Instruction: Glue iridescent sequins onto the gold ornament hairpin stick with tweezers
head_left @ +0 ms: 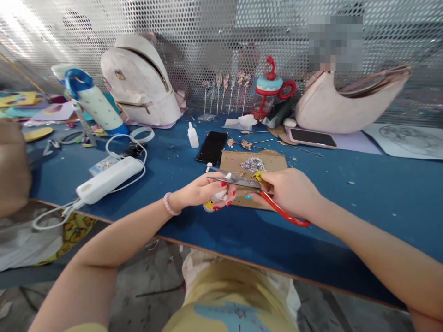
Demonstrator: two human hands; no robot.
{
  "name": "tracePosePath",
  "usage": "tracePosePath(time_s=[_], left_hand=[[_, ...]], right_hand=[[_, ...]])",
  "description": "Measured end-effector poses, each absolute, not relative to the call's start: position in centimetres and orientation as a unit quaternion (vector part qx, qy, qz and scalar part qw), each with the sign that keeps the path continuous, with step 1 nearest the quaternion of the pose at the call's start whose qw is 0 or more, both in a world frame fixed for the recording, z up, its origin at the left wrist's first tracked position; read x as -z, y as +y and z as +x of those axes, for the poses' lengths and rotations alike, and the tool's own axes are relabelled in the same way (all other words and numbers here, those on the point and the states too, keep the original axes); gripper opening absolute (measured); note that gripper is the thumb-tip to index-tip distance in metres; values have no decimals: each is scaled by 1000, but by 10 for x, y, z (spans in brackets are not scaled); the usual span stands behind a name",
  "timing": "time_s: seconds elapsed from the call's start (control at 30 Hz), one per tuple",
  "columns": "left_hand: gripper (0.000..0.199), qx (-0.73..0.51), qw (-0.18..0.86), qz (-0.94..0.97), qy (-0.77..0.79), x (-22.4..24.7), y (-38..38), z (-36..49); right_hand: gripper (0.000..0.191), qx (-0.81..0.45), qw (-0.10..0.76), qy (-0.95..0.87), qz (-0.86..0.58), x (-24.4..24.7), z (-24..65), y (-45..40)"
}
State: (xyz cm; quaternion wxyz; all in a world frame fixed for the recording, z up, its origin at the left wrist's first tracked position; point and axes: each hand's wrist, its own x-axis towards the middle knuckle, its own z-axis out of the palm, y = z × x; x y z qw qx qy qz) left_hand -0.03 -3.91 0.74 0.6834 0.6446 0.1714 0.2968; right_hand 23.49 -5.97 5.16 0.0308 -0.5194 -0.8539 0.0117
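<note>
My left hand [207, 190] is closed around a small white glue bottle [219, 197] with a yellow label, held over the front of the table. In my right hand [290, 191] is a pair of scissors [282, 213] with red and yellow handles. The blades are a little apart and point left, at the white nozzle of the bottle; whether they touch it I cannot tell. Below and behind the hands lies a piece of cardboard [226, 161] with a pile of shiny rhinestones [254, 164] on it.
A black phone [212, 146] and a second white bottle [193, 136] lie behind my left hand. Decorated sticks [247, 144] rest past the cardboard. A white power strip [109, 180] with its cable is at left. A backpack [138, 87], red cup [268, 90] and handbag [349, 108] line the back.
</note>
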Motion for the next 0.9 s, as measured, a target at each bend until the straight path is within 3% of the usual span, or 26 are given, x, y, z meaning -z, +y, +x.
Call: tracePosePath(time_s=[0.17, 0.33, 0.47, 0.9], left_hand=[[37, -298, 656, 668, 187, -7, -40, -2], [35, -306, 631, 687, 191, -9, -44, -1], [36, -285, 605, 718, 193, -13, -47, -1], [40, -272, 547, 763, 209, -11, -47, -1]], right_hand=[[56, -2, 22, -860, -510, -53, 234, -62], [68, 14, 0, -867, -499, -50, 234, -65], [73, 12, 27, -881, -473, -48, 234, -65], [59, 14, 78, -874, -479, -48, 231, -68]])
